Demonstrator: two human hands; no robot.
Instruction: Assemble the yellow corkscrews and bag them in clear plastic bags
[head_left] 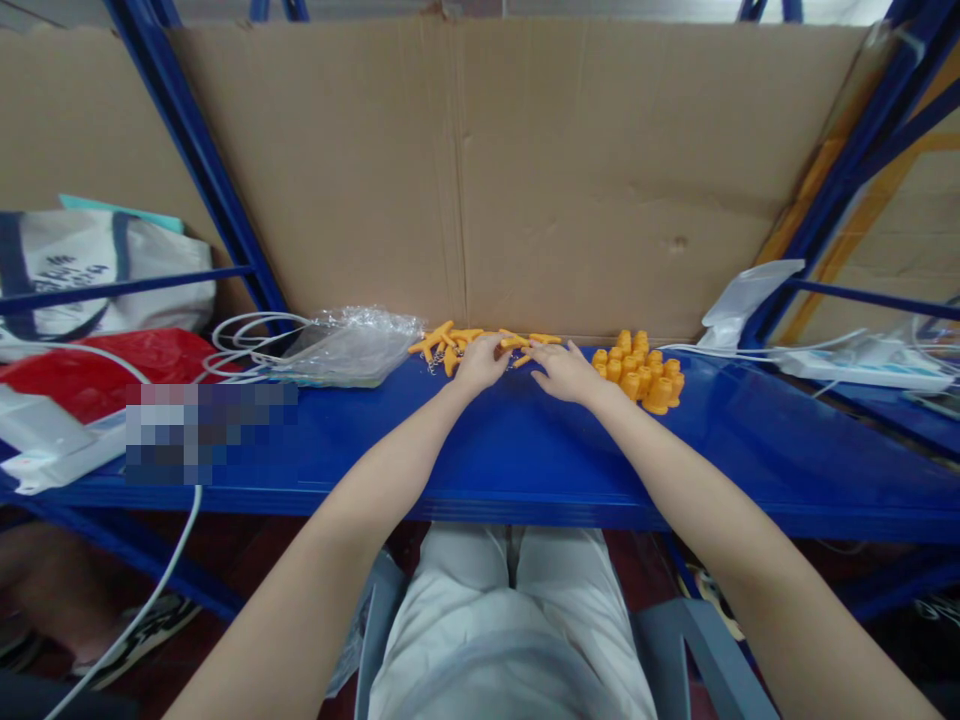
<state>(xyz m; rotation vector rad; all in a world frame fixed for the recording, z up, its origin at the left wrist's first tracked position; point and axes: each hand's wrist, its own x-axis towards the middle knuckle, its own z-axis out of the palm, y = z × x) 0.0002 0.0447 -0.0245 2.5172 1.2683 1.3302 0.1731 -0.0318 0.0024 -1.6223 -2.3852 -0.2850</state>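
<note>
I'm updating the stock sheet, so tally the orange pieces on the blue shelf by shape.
Rod-like orange pieces: at least 5
Cone-shaped orange pieces: at least 10
Total: at least 15; overlap hides the exact count.

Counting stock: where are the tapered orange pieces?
Head view: tapered orange pieces sit right of centre on the blue tabletop, beside the right hand.

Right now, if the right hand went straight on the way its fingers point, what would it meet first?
Probably the small orange pieces just ahead, towards the left hand; the right hand points leftward and slightly away. Depth is unclear, so it may already touch one.
</note>
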